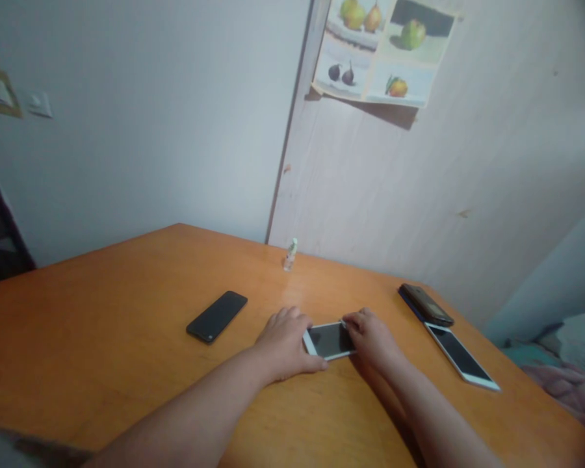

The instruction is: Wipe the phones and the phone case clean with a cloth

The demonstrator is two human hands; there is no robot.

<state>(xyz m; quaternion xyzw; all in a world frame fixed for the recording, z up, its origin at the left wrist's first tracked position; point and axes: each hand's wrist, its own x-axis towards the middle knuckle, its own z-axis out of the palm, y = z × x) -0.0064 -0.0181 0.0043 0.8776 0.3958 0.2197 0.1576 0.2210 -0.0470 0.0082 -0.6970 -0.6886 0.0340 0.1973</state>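
Observation:
A white smartphone (327,340) with a dark screen lies on the wooden table between my hands. My left hand (285,341) grips its left end, the thumb along the near edge and the fingers at the far side. Over the phone's right end, my right hand (370,335) is closed, its fingertips pinched near the far edge. A small pale bit shows at those fingertips, too small to name. The right end of the phone is hidden under this hand.
On the table (102,338), a black smartphone (217,316) lies to the left. A small clear bottle (290,255) stands near the back edge. At the right lie a dark brown wallet-like case (426,304) and another white phone (462,355). Walls border the back.

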